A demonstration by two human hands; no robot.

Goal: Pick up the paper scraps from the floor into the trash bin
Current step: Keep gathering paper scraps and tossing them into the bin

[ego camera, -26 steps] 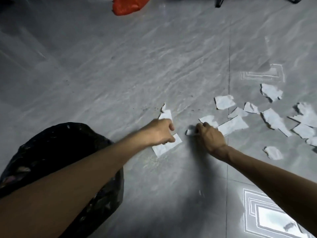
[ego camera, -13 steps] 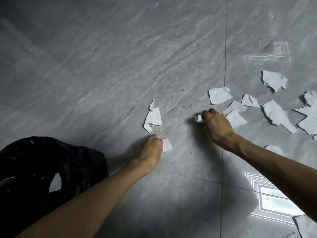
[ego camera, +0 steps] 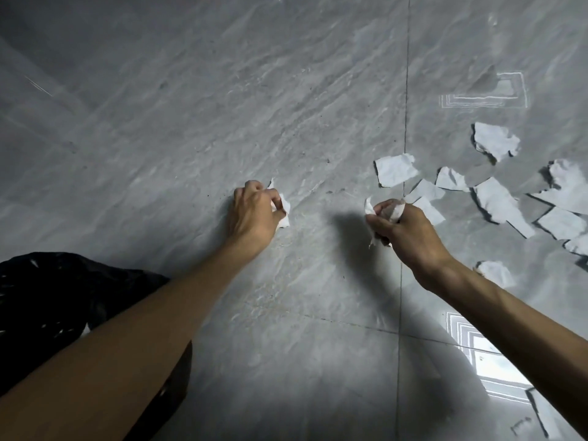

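Observation:
My left hand (ego camera: 254, 214) is closed around white paper scraps (ego camera: 284, 209) at the middle of the grey tiled floor. To its right, my right hand (ego camera: 402, 229) is closed on other paper scraps (ego camera: 369, 207) that stick out above and below the fist. Several loose white scraps lie on the floor to the right, among them one (ego camera: 394, 169) just beyond my right hand, one (ego camera: 494, 143) farther back and a long one (ego camera: 499, 203). The trash bin (ego camera: 47, 300), lined with a black bag, stands at the lower left, partly hidden by my left forearm.
A small crumpled scrap (ego camera: 496, 273) lies beside my right forearm. Bright window reflections show on the floor at the lower right (ego camera: 486, 367) and the upper right (ego camera: 486, 93). Tile joints cross the floor near my right hand.
My left hand has moved up from the lower scrap and closed on the scraps above it. My right hand has gathered more paper into its fist and lifted slightly.

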